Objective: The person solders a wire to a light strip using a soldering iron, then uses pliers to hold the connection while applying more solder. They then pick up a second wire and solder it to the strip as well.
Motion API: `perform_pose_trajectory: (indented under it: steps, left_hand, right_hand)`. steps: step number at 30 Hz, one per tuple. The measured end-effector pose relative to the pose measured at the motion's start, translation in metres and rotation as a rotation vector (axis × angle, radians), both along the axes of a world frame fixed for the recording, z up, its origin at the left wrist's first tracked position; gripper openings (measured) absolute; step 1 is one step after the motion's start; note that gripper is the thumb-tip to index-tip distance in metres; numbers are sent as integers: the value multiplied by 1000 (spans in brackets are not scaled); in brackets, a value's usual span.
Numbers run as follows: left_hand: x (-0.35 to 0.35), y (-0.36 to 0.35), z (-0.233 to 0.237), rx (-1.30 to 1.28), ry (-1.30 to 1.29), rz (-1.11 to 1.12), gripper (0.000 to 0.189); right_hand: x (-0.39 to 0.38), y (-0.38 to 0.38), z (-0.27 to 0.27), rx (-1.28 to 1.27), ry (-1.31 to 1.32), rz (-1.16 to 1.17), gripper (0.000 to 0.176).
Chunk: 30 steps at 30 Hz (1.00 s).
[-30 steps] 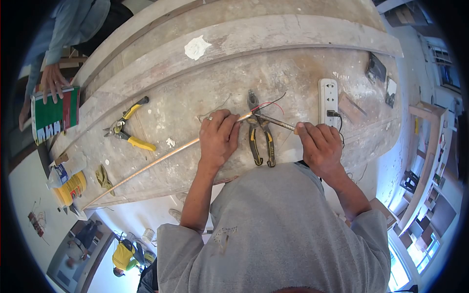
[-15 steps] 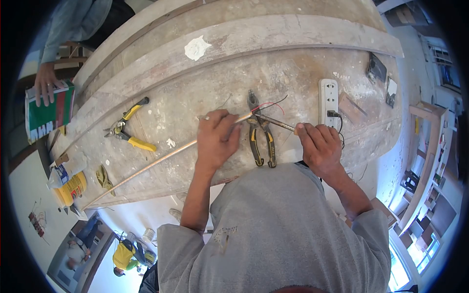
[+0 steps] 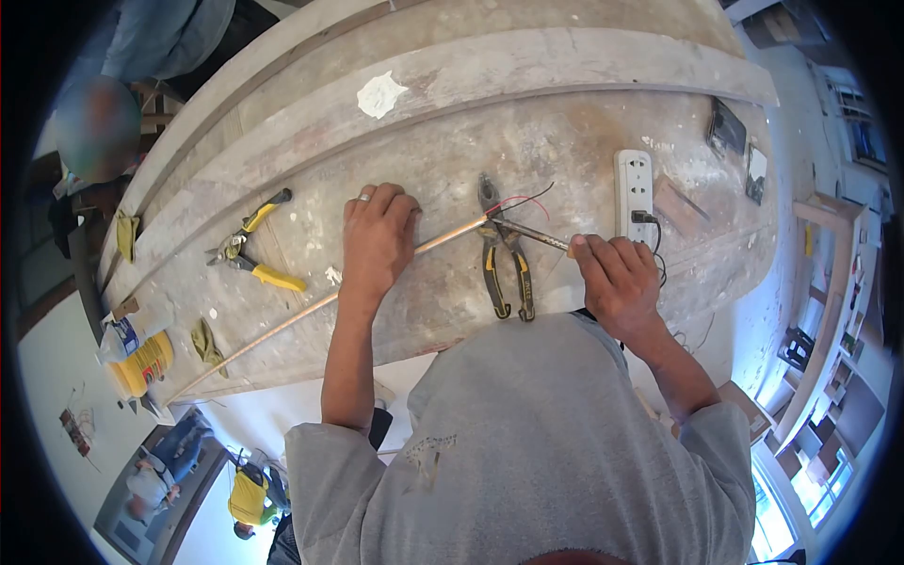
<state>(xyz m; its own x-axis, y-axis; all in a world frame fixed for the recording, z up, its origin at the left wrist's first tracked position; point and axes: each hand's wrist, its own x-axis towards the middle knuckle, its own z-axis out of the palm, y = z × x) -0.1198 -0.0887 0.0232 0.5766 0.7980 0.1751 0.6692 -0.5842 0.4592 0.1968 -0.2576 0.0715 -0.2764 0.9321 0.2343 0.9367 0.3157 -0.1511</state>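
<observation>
No text legible, label on the yellow can (image 3: 143, 362) too blurred to read

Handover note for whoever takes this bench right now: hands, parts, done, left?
Left hand: palm down over the long tube on the bench; grip unclear.
Right hand: shut on a thin metal tool, tip at the tube's end.
Parts: red and black wires stick out of that end; pliers lie beside it, cutters further left, power strip to the right.
Done: wires are out of the tube.
Left: probably the work at the wire end.
</observation>
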Motion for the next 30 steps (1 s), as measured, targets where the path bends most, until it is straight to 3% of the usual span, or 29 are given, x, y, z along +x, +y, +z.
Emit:
perform_pose_trajectory:
  steps: [7, 17, 30]
  left_hand:
    - [1, -28, 30, -139, -50, -131, 24]
    - [10, -37, 20, -104, -74, -174, 27]
    - [11, -35, 17, -148, -41, -176, 19]
  right_hand:
    - [0, 0, 2, -31, 0, -6, 51]
    - [1, 0, 1, -21, -6, 0, 49]
    - [0, 1, 2, -16, -15, -3, 46]
